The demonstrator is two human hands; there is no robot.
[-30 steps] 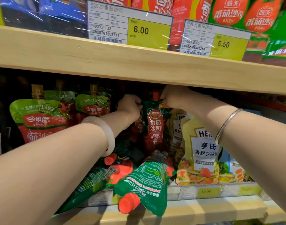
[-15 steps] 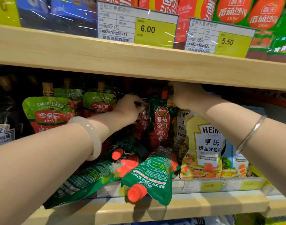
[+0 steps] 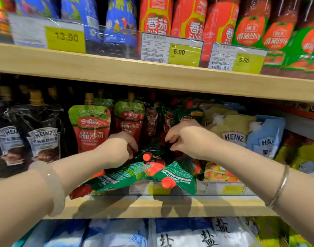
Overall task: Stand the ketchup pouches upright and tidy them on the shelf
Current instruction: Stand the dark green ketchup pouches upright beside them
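Three green ketchup pouches with red caps lie fallen at the front of the middle shelf [image 3: 170, 207]. One pouch [image 3: 179, 175] points its cap over the edge, a second [image 3: 117, 179] slants left, and a third [image 3: 149, 154] lies behind them. Dark green ketchup pouches [image 3: 168, 122] stand upright at the back. My left hand [image 3: 120, 148] is curled down at the left of the fallen pile, its fingertips hidden. My right hand [image 3: 186, 138] hovers just above the pile with its fingers apart, holding nothing.
Red and green tomato pouches [image 3: 90, 129] stand to the left, with black Heinz pouches [image 3: 43, 136] beyond them. Yellow and blue Heinz pouches [image 3: 234, 136] stand to the right. The upper shelf board [image 3: 152, 75] hangs low above my hands. Salt bags [image 3: 188, 234] fill the shelf below.
Both hands have let go of the upright pouch at the back and dropped forward to the fallen pouches. The view has pulled back and shows more of the shelves.
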